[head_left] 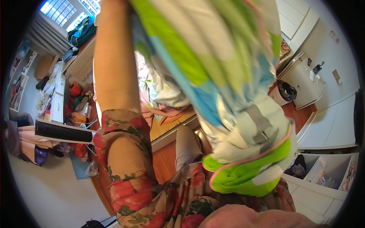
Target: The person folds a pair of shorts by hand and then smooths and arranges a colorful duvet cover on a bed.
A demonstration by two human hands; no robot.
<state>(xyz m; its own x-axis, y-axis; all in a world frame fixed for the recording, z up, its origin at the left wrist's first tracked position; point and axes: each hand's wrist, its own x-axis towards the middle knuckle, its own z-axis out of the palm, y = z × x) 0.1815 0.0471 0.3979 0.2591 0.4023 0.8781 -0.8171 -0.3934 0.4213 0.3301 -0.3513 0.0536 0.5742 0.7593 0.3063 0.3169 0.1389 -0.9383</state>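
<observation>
A large piece of bedding cloth [228,95], printed in green, white, blue and grey blocks with pink piping, hangs in front of me. It runs from the upper edge of the head view down to my lap, its lower end bunched and folded over. My left forearm [116,64] reaches straight up beside it, and my left hand is cut off by the upper edge. My right hand does not show; the cloth covers that side. Behind the cloth, more crumpled bedding [163,89] in white and pink lies on a bed with a tan slatted mat [171,127].
At the left stand cluttered white shelves [23,89] and a dark flat panel [62,131] sticking out toward me. On the right are a bin lined with a black bag [287,91], chargers with cables [317,68] on a white surface, and a low white cabinet with open compartments [323,171].
</observation>
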